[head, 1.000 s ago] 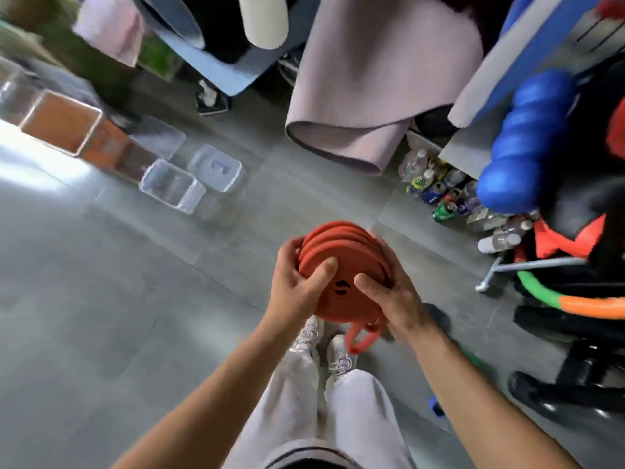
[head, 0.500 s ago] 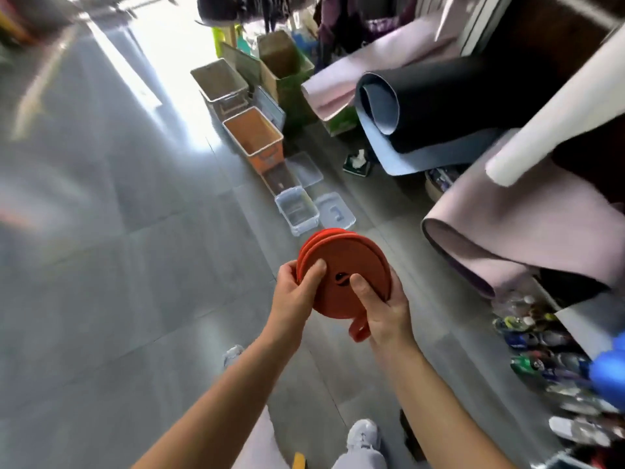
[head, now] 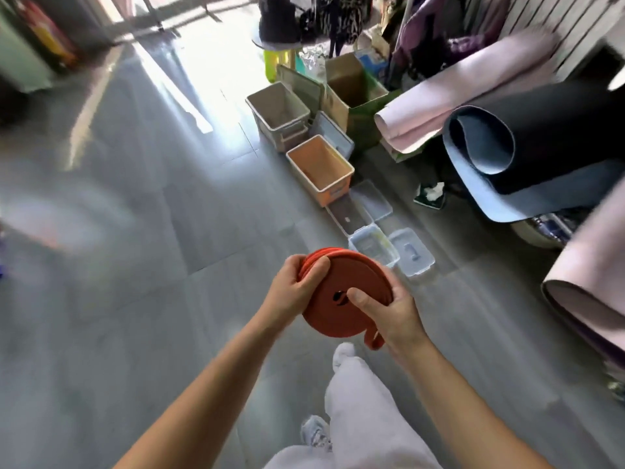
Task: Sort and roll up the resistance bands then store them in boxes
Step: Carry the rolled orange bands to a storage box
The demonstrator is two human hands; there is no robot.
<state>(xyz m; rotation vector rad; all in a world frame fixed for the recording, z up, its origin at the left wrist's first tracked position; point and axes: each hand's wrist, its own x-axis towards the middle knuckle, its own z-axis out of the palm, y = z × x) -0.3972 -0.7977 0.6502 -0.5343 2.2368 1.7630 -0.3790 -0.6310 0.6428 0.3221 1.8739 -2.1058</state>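
A rolled-up orange-red resistance band [head: 341, 313] forms a flat coil in front of my chest, its loose end hanging below at the right. My left hand [head: 294, 292] grips the coil's left rim, thumb over the top. My right hand [head: 389, 313] holds the right side with the thumb pressed near the coil's centre. Ahead on the floor stands a small clear plastic box [head: 372, 247] with its lid [head: 412, 253] beside it. Another clear box [head: 350, 214] and an orange bin [head: 319, 169] stand further along the row.
A beige bin [head: 279, 111] and a cardboard box [head: 355, 82] continue the row. Rolled mats, pink [head: 449, 93], dark blue [head: 527, 150] and another pink [head: 595, 282], crowd the right side. Grey tiled floor [head: 152, 248] spreads to the left. My legs and shoes are below.
My view has swung left and up, from the bottles and foam rollers to the row of boxes. Both hands kept their hold on the coiled band. I have stepped closer to the boxes.
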